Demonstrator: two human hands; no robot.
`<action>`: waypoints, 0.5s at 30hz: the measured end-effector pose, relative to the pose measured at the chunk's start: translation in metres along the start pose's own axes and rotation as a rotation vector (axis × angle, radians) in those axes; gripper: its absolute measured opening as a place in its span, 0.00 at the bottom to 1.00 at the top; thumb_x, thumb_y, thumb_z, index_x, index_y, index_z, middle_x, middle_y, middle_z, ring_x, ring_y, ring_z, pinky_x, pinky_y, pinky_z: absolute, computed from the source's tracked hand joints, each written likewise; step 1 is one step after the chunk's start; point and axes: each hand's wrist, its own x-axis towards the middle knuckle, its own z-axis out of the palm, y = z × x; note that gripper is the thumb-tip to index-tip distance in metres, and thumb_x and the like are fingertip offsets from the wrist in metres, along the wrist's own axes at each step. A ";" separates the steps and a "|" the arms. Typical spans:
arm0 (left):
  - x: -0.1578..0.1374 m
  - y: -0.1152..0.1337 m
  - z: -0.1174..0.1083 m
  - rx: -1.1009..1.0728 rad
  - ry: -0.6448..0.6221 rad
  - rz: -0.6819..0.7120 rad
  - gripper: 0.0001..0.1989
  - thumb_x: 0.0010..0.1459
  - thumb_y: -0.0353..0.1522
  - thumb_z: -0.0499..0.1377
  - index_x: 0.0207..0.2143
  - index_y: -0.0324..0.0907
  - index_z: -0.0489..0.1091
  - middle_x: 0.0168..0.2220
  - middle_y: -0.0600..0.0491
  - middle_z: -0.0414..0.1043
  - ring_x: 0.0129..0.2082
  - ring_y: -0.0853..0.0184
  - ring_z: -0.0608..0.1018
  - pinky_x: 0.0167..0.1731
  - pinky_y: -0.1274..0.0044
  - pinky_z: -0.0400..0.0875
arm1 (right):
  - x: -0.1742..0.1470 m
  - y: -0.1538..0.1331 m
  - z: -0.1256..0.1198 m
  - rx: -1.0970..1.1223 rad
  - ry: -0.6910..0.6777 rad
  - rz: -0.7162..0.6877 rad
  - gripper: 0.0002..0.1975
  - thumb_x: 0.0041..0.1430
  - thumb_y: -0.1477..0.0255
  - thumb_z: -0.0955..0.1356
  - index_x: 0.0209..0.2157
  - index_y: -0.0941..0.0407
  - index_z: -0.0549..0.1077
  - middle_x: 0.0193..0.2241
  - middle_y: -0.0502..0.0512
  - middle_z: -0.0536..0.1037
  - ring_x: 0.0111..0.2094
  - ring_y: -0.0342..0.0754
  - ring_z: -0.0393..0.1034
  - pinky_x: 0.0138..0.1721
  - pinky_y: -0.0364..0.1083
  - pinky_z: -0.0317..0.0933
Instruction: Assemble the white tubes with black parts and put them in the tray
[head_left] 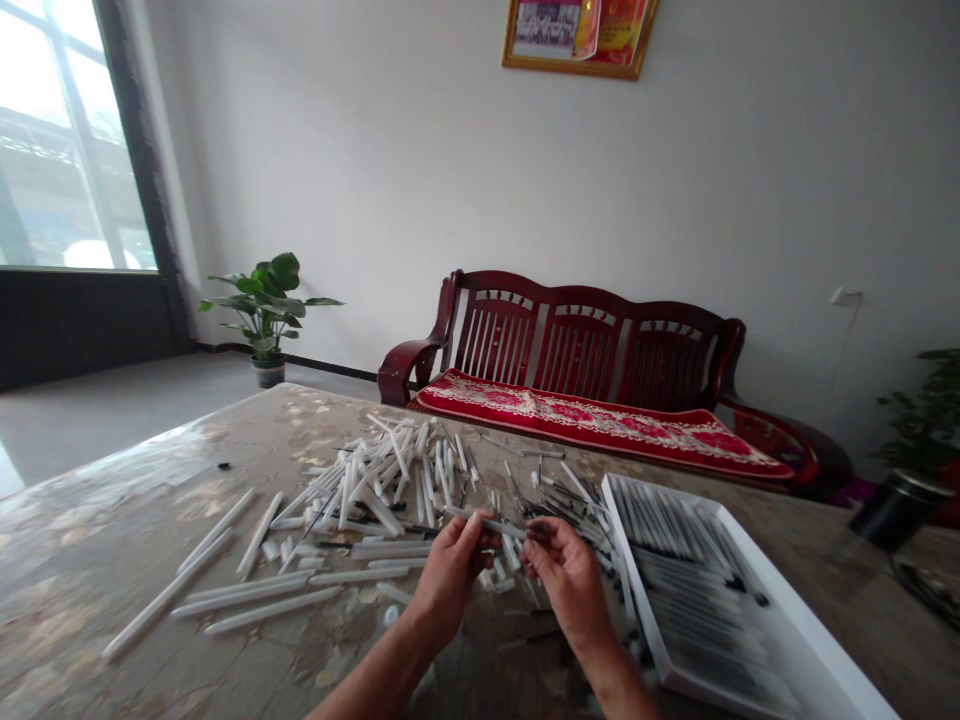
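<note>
Left of the shallow white box (806, 615), both hands are working above the tabletop (247, 680). The left hand (450, 565) is pinching a slim translucent tube (502, 526) between thumb and fingers; the right hand (566, 570) is gripping the tube's end nearer the box, its fingertips bunching together and partly hiding that end. The tube is slanting slightly down toward the box. Farther left of the box, a heap of white tubes (382, 465) is sprawling loosely, while thin dark sticks (574, 500) are lying just beside its left wall. Inside the box, dark-and-clear rods (694, 605) are resting in rows. Beyond it, a carved wooden sofa (577, 345) is standing, bearing a red patterned runner (592, 420).
</note>
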 end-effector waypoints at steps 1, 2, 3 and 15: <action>0.002 0.002 -0.001 -0.053 0.044 -0.029 0.12 0.53 0.37 0.67 0.34 0.38 0.72 0.26 0.54 0.74 0.26 0.73 0.77 0.24 0.84 0.70 | 0.003 0.003 -0.006 -0.080 0.006 -0.019 0.14 0.53 0.60 0.70 0.36 0.55 0.74 0.30 0.54 0.80 0.29 0.50 0.75 0.28 0.46 0.69; 0.004 0.004 -0.001 -0.093 0.084 -0.053 0.09 0.55 0.34 0.66 0.34 0.38 0.72 0.27 0.53 0.74 0.26 0.72 0.78 0.24 0.84 0.71 | 0.006 0.006 -0.013 -0.188 0.017 -0.047 0.12 0.54 0.62 0.69 0.36 0.55 0.75 0.31 0.54 0.80 0.30 0.51 0.75 0.31 0.47 0.69; 0.005 0.005 -0.002 -0.122 0.116 -0.072 0.06 0.57 0.31 0.64 0.34 0.38 0.72 0.28 0.53 0.75 0.27 0.72 0.79 0.25 0.84 0.72 | 0.008 0.009 -0.021 -0.317 0.025 -0.080 0.09 0.54 0.65 0.68 0.35 0.54 0.76 0.31 0.54 0.80 0.33 0.52 0.75 0.35 0.47 0.68; 0.012 0.004 -0.005 -0.176 0.143 -0.129 0.04 0.62 0.23 0.57 0.35 0.36 0.71 0.27 0.51 0.77 0.26 0.72 0.81 0.25 0.86 0.76 | 0.008 0.026 -0.031 -1.124 -0.157 -0.153 0.13 0.56 0.81 0.64 0.35 0.52 0.78 0.37 0.54 0.77 0.40 0.50 0.74 0.40 0.43 0.62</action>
